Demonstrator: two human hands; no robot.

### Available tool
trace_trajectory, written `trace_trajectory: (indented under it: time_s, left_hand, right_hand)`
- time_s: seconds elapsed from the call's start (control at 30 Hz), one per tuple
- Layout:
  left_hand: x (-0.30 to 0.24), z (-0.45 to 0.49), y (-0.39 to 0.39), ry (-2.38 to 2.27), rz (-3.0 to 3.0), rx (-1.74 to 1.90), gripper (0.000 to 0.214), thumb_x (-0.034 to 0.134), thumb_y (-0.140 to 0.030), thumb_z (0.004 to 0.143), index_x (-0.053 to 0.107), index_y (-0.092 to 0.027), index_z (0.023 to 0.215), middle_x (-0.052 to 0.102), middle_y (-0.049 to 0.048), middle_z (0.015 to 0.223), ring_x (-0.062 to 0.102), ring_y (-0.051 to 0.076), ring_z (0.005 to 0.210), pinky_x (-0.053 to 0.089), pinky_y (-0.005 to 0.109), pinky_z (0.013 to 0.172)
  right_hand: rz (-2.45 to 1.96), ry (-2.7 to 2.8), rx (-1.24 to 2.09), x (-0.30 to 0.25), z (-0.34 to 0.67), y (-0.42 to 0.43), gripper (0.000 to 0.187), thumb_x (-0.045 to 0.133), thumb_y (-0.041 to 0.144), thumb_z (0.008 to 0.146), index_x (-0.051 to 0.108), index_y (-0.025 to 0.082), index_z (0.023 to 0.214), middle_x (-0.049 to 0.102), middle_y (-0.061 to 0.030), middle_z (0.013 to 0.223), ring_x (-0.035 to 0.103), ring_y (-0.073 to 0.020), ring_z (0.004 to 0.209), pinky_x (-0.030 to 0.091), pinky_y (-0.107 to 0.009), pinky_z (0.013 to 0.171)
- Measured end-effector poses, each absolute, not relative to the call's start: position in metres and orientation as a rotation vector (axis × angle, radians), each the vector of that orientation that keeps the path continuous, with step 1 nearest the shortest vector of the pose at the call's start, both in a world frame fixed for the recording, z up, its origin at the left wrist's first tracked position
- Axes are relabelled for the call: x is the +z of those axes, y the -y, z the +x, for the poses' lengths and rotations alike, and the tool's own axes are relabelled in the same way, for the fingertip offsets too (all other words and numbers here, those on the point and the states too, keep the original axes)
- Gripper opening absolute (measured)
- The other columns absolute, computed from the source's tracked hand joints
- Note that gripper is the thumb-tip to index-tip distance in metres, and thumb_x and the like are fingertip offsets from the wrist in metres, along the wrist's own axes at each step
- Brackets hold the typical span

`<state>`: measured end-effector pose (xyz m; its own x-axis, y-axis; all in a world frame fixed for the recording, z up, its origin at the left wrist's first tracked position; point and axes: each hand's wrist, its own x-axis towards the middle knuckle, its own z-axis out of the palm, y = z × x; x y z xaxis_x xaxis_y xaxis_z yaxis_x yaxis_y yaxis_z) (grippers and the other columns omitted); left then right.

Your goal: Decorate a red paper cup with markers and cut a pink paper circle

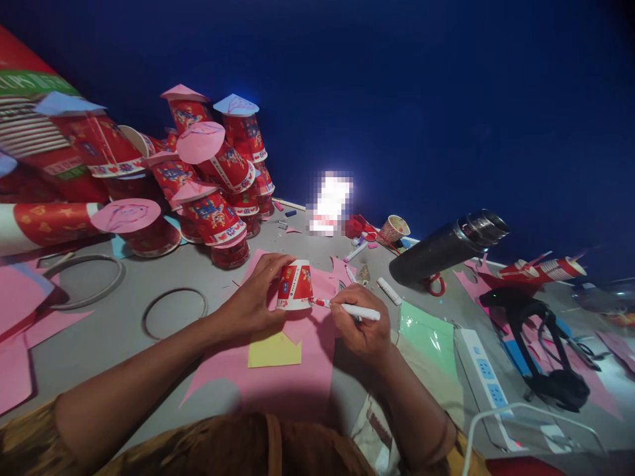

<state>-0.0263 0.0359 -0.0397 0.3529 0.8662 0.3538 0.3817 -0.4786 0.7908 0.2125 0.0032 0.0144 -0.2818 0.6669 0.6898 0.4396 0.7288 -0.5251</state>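
While the left hand point(255, 301) pins the upturned red-and-white paper cup point(294, 285) on pink paper sheet point(278, 370), the right hand point(361, 325) grips a white marker pen point(353, 309); the cup looks light, crushable, best held gently at its sides.

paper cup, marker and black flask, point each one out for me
paper cup point(294, 285), head view, on its red printed side under the left hand point(253, 301)
marker point(358, 311), head view, on the white barrel in the right hand point(362, 330)
black flask point(436, 252), head view, on its dark body
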Motion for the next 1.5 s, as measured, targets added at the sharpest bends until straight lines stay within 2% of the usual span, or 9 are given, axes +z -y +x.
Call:
trace_trajectory:
  time_s: [0.27,0.77,0.93,1.17,1.5]
  left_hand:
    - [-0.038,-0.025,-0.035,-1.136,2.031,1.047,0.081,0.087,-0.052,0.082,0.047,-0.029,0.148,0.055,0.0109,0.139,0.059,0.032,0.130,0.054,0.053,0.114]
    - [-0.041,-0.026,-0.036,-1.130,2.021,1.024,0.082,0.089,-0.052,0.081,0.047,-0.028,0.147,0.054,0.0116,0.141,0.058,0.032,0.131,0.054,0.053,0.114]
    - [-0.038,-0.025,-0.035,-1.146,2.017,1.036,0.079,0.087,-0.047,0.081,0.048,-0.029,0.147,0.054,0.0119,0.141,0.057,0.033,0.133,0.052,0.055,0.117]
    - [-0.032,-0.025,-0.035,-1.145,1.998,0.984,0.077,0.088,-0.050,0.081,0.050,-0.029,0.145,0.056,0.0103,0.140,0.059,0.032,0.130,0.054,0.051,0.115]
    - [-0.029,-0.024,-0.034,-1.147,2.011,0.990,0.076,0.088,-0.046,0.081,0.049,-0.028,0.144,0.054,0.0115,0.141,0.057,0.033,0.132,0.052,0.054,0.115]
  right_hand:
    - [-0.853,1.934,0.326,0.015,0.212,-0.003,0.016,0.061,0.011,0.097,0.066,0.022,0.086,0.070,-0.0007,0.071,0.064,-0.0157,0.063,0.051,-0.029,0.062]
    - [-0.876,1.946,0.290,0.016,0.211,-0.002,0.016,0.061,0.013,0.097,0.066,0.022,0.084,0.070,-0.0010,0.069,0.064,-0.0161,0.061,0.051,-0.030,0.060]
    - [-0.903,1.941,0.292,0.016,0.211,-0.001,0.017,0.061,0.015,0.098,0.067,0.022,0.084,0.071,-0.0009,0.069,0.066,-0.0160,0.060,0.051,-0.029,0.059]
    - [-0.946,1.913,0.287,0.016,0.215,-0.001,0.015,0.061,0.016,0.098,0.068,0.022,0.086,0.073,-0.0009,0.071,0.067,-0.0155,0.060,0.052,-0.029,0.059]
    - [-0.943,1.933,0.287,0.014,0.213,-0.001,0.016,0.061,0.017,0.098,0.068,0.022,0.086,0.073,-0.0014,0.070,0.068,-0.0166,0.061,0.053,-0.030,0.060]
